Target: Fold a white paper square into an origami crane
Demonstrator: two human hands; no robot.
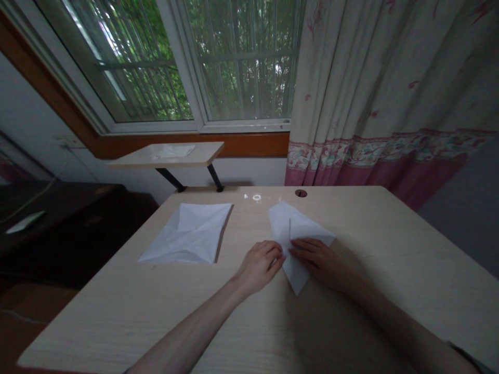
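Observation:
A folded sheet of white paper (286, 215) lies on the wooden table, its pointed lower corner aimed toward me. At its left edge is my left hand (262, 265), fingers curled and pressed together on the paper's edge. My right hand (317, 259) rests flat over the right part of the folded paper, fingers stretched out toward the left. The fingertips of both hands are close together, near a fold line in the middle. Farther left lies a second white sheet (191, 234), spread out and marked with crossing creases; neither hand touches it.
The light wooden table (234, 322) has a round cable hole (301, 193) near its back edge. A small raised shelf (210, 153) on black legs stands at the back left, with a thin white item on it. Behind are a window and a curtain (339, 104).

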